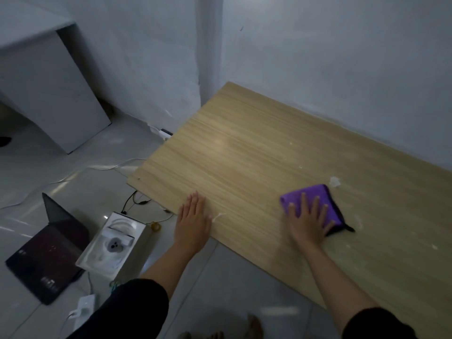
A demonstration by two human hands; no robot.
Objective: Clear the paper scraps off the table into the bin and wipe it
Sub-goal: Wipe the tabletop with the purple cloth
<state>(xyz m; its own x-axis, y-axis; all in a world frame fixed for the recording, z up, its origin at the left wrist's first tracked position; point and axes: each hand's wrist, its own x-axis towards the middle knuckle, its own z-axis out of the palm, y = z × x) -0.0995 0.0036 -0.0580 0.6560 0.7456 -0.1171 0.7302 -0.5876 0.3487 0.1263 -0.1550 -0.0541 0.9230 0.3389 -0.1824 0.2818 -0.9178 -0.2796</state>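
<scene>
A low wooden table (244, 152) fills the right half of the head view. My right hand (309, 221) lies flat with fingers spread on a folded purple cloth (318, 195), pressing it onto the tabletop. My left hand (193, 217) rests flat and empty at the table's near edge. Small white paper scraps remain on the wood: one (334, 182) just beyond the cloth, one (217, 217) beside my left hand, and tiny bits (359, 222) to the right of the cloth. No bin is in view.
On the tiled floor to the left lie an open dark laptop (46, 253), an open white box (115, 243) holding a cable and plug, a white charger (84, 305) and loose cables (137, 204). White walls stand behind the table. My bare feet (252, 326) show below.
</scene>
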